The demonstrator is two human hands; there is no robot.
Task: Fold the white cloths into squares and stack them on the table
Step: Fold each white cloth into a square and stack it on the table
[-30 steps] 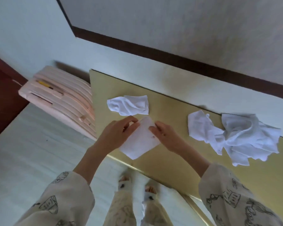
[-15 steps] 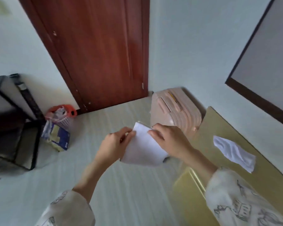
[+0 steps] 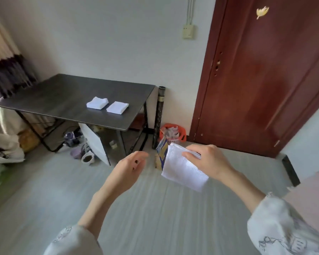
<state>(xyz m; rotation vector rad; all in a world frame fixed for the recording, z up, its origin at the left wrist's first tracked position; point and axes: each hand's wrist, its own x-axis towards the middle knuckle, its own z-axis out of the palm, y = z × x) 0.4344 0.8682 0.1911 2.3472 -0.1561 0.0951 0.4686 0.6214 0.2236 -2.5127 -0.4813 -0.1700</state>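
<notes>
My right hand [image 3: 208, 161] pinches a folded white cloth [image 3: 182, 169] by its upper edge, and the cloth hangs in the air over the floor. My left hand [image 3: 129, 167] floats just left of it with loosely curled fingers, holding nothing. Ahead on the left stands a dark table [image 3: 63, 100]. Two stacks of folded white cloths lie side by side on it, the left stack [image 3: 97, 103] and the right stack [image 3: 117, 107].
A dark red door [image 3: 265, 74] fills the right. An orange basket [image 3: 171, 133], a dark tube [image 3: 159, 115] and a white board [image 3: 94, 142] sit by the table legs. Bags and clutter lie under the table and at far left. Grey floor lies between me and the table.
The view has swung left from the yellow surface to the dark table. My left hand has let go of the folded cloth; my right hand alone carries it.
</notes>
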